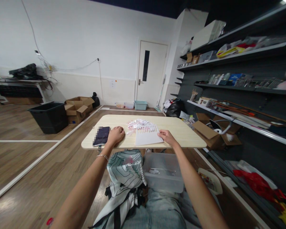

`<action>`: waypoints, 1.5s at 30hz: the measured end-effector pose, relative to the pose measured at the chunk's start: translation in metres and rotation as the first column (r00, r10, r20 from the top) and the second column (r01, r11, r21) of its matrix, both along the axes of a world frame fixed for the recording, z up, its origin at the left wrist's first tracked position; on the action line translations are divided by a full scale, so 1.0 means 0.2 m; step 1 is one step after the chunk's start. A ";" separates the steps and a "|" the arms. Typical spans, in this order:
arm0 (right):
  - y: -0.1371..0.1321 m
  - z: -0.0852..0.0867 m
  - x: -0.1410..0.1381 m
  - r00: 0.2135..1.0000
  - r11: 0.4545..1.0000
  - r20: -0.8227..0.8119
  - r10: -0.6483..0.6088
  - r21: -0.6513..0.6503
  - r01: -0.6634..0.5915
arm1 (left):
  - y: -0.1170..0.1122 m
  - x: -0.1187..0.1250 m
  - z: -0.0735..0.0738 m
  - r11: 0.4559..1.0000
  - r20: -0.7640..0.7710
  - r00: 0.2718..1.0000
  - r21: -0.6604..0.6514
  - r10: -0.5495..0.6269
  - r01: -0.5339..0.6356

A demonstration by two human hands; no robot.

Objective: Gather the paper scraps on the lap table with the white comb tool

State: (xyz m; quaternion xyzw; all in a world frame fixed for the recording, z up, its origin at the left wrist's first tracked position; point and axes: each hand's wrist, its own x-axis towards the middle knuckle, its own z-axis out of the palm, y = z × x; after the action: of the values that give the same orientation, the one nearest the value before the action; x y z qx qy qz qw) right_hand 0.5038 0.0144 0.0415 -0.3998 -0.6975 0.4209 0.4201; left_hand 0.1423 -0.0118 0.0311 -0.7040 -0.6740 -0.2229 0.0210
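Note:
My right hand pinches the right edge of a white card that lies at the table's near side. A row of narrow slots or strips runs along the card's far part. Just beyond it is a loose pile of small white and pinkish pieces, too small to name. My left hand rests on the pale wooden table with its fingers curled; what is under them, if anything, is hidden. Left of that hand lies a dark smartphone, partly blurred out.
A clear plastic bin stands below the table's near edge, beside a patterned cloth bag at my lap. Shelves line the right side, with an open cardboard box near the table. A black bin stands at left.

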 end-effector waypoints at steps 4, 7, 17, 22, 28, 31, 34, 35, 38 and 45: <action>0.00 0.00 0.00 1.000 1.000 0.017 0.004 0.011 -0.005 | 0.00 0.00 0.00 1.000 0.018 1.000 -0.005 -0.001 0.001; 0.00 0.00 0.00 0.999 1.000 0.033 0.014 0.024 -0.015 | 0.00 0.00 0.00 1.000 0.022 1.000 -0.004 -0.001 0.001; 0.00 0.00 0.00 0.997 0.998 0.070 0.044 0.038 -0.047 | 0.00 0.00 0.00 1.000 -0.012 1.000 -0.001 -0.001 0.001; 0.01 -0.01 0.00 1.000 1.000 0.021 -0.001 0.010 0.001 | 0.00 0.00 0.00 1.000 -0.012 1.000 -0.002 -0.001 0.001; 0.00 -0.01 0.01 0.999 1.000 -0.046 -0.023 -0.018 0.022 | 0.01 0.00 -0.01 1.000 -0.007 1.000 0.007 -0.007 0.007; 0.00 0.00 0.00 0.999 1.000 -0.038 -0.011 -0.009 0.011 | 0.01 0.00 -0.01 1.000 -0.004 1.000 0.010 -0.009 0.009; -0.01 0.00 -0.01 1.000 1.000 -0.027 0.006 0.012 -0.006 | 0.01 0.00 -0.01 1.000 -0.005 1.000 0.005 -0.007 0.007; -0.01 0.00 -0.01 1.000 1.000 -0.022 0.015 0.018 -0.014 | 0.00 0.00 -0.01 1.000 -0.007 1.000 0.002 -0.006 0.006; -0.01 0.00 -0.02 0.999 0.999 -0.008 0.036 0.034 -0.036 | 0.00 0.00 0.00 1.000 -0.010 1.000 0.002 -0.003 0.003; -0.01 0.01 0.00 0.999 1.000 -0.028 0.019 0.024 -0.018 | -0.01 0.00 0.00 1.000 -0.012 1.000 0.003 -0.005 0.005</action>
State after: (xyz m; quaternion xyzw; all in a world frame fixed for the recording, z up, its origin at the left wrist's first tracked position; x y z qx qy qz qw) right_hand 0.5031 0.0124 0.0441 -0.3822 -0.7001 0.4221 0.4308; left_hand 0.1426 -0.0131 0.0318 -0.7070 -0.6717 -0.2197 0.0253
